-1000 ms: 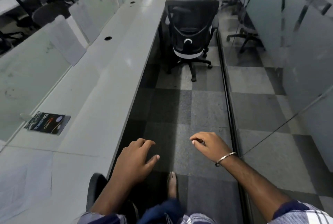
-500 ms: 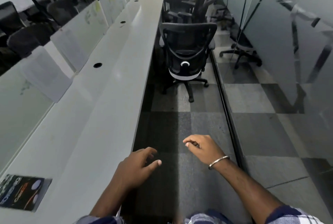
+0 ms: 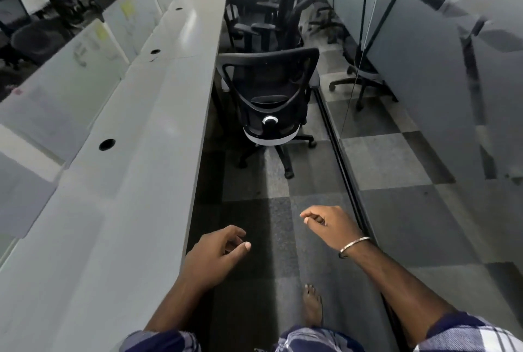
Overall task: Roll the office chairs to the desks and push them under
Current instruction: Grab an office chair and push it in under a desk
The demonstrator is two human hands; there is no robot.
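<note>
A black mesh office chair (image 3: 268,97) stands in the aisle with its back toward me, right beside the edge of the long white desk (image 3: 135,170). Further black chairs (image 3: 263,12) crowd the aisle behind it. My left hand (image 3: 218,255) hangs in front of me near the desk edge, fingers loosely curled, holding nothing. My right hand (image 3: 328,224), with a metal bangle on the wrist, is also loosely curled and empty. Both hands are well short of the chair.
A glass partition wall (image 3: 424,68) runs along the right of the narrow carpeted aisle, with a dark floor track (image 3: 345,170) at its foot. White divider panels (image 3: 93,48) stand on the desk's far side. My bare foot (image 3: 312,306) is on the carpet.
I have walked forward along the aisle, so the mesh chair is closer and larger. Both hands stay empty and held out in front.
</note>
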